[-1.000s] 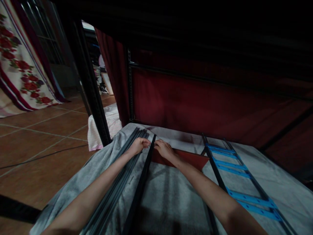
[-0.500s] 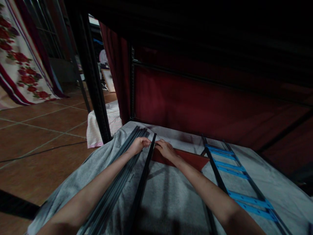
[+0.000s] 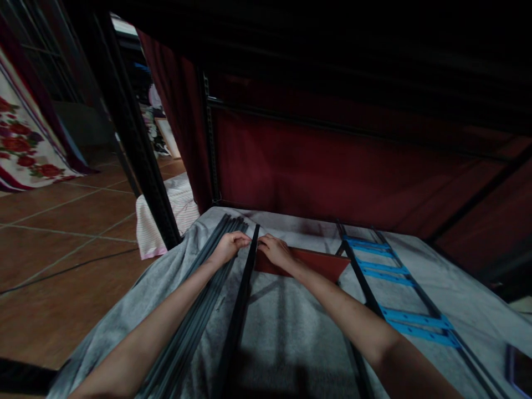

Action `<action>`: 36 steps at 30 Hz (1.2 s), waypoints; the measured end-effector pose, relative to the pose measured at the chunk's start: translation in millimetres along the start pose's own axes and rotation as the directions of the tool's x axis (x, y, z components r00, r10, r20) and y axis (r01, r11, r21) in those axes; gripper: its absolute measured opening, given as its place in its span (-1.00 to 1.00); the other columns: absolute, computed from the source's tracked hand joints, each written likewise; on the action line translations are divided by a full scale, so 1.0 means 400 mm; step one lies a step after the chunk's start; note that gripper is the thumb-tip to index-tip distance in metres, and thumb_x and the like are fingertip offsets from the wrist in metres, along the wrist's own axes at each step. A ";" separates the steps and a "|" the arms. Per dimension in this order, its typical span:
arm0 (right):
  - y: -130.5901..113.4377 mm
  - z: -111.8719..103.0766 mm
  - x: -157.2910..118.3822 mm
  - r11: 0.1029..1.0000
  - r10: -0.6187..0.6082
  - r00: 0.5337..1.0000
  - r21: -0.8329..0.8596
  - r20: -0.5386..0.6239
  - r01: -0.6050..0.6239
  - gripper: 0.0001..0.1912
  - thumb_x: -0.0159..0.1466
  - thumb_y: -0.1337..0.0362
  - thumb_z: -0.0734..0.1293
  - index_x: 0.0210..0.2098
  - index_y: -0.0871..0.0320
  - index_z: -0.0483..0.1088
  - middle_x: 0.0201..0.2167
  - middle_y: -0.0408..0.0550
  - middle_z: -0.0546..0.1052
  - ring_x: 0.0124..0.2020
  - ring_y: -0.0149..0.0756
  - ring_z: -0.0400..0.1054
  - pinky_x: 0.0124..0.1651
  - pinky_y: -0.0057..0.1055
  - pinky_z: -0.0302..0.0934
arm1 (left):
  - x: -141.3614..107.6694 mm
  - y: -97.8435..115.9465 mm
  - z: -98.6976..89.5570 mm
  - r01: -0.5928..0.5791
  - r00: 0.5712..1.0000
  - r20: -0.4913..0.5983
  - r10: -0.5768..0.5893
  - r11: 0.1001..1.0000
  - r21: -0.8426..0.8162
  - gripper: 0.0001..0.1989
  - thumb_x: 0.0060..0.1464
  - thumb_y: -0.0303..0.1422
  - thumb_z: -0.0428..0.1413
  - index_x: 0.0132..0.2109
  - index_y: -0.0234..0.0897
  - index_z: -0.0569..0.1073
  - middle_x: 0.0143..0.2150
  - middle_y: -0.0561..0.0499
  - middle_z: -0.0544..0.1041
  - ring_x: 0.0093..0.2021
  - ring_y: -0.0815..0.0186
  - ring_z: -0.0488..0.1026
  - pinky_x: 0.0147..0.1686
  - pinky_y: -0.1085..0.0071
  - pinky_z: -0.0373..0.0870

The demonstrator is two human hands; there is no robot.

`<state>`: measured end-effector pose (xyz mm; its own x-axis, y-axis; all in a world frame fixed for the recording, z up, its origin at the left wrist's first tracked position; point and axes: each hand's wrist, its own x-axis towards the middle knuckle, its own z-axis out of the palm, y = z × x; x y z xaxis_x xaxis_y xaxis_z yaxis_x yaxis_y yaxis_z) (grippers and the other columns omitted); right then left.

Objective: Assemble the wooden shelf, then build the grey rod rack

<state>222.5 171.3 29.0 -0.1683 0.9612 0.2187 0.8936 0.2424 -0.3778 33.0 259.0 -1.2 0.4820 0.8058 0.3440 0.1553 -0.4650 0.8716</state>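
My left hand [image 3: 231,247] and my right hand [image 3: 274,250] meet at the far end of a long dark metal bar [image 3: 242,310], one on each side of it. The fingers of both are pinched together close to the bar; whatever small part they hold is too small to make out. Behind my right hand, a reddish-brown board [image 3: 320,265] spans from this bar to a second dark bar [image 3: 366,288], so the pieces form a frame lying on a grey blanket [image 3: 286,321]. Under my left forearm runs a bundle of thin grey rods [image 3: 208,293].
To the right lie dark rails with bright blue crosspieces [image 3: 418,318]. A phone-like dark object [image 3: 519,368] rests at the right edge. A black metal post [image 3: 137,144] rises at the left, and a dark red curtain [image 3: 332,166] hangs behind. The tiled floor [image 3: 70,288] shows at left.
My view has turned slightly to the right, so the scene sits further left. Both hands stay at the bar's far end, with little change in their pinch.
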 end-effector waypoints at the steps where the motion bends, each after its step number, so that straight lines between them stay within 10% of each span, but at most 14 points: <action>1: -0.001 0.000 0.001 1.000 0.005 1.000 -0.003 0.005 -0.005 -0.74 0.39 0.22 0.20 0.02 0.04 0.42 -0.01 -0.08 0.48 0.01 -0.25 0.37 0.01 -0.36 0.20 | -0.001 0.003 -0.002 -0.039 0.999 0.000 0.039 0.998 0.050 -0.84 -0.01 -0.28 0.20 -0.36 -0.27 0.60 -0.35 -0.03 0.57 -0.31 0.29 0.48 -0.27 0.41 0.40; 8: -0.006 -0.007 -0.001 1.000 0.018 1.000 -0.001 0.020 -0.018 -0.72 0.40 0.20 0.18 0.02 0.07 0.42 0.00 -0.05 0.49 0.01 -0.25 0.38 0.02 -0.37 0.20 | -0.015 0.004 -0.008 -0.239 0.971 0.068 0.229 0.947 0.216 -0.79 0.15 -0.28 0.10 -0.26 -0.22 0.62 -0.23 -0.06 0.59 -0.17 0.25 0.52 -0.10 0.37 0.39; 29: 0.001 0.003 0.016 0.999 0.019 1.000 0.040 0.011 -0.019 -0.76 0.36 0.28 0.24 -0.05 0.13 0.48 -0.05 0.00 0.53 -0.03 -0.27 0.39 0.03 -0.41 0.19 | -0.017 0.051 0.014 -0.109 0.994 0.006 0.113 0.949 0.297 -0.86 0.06 -0.30 0.13 -0.31 -0.21 0.57 -0.33 0.01 0.60 -0.29 0.26 0.51 -0.23 0.42 0.36; 36: 0.005 0.002 0.020 0.998 -0.002 1.000 0.061 0.003 0.002 -0.77 0.35 0.28 0.26 -0.07 0.18 0.49 -0.07 0.04 0.55 -0.03 -0.24 0.40 0.03 -0.40 0.19 | -0.010 0.030 0.016 0.010 1.000 0.014 -0.012 0.997 0.079 -0.86 -0.01 -0.28 0.15 -0.39 -0.25 0.53 -0.45 0.01 0.57 -0.40 0.29 0.48 -0.34 0.44 0.37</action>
<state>222.5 179.7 29.3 -0.1717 0.9610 0.2169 0.8661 0.2522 -0.4316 38.7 247.8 5.6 0.4920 0.8060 0.3291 0.2277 -0.4839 0.8450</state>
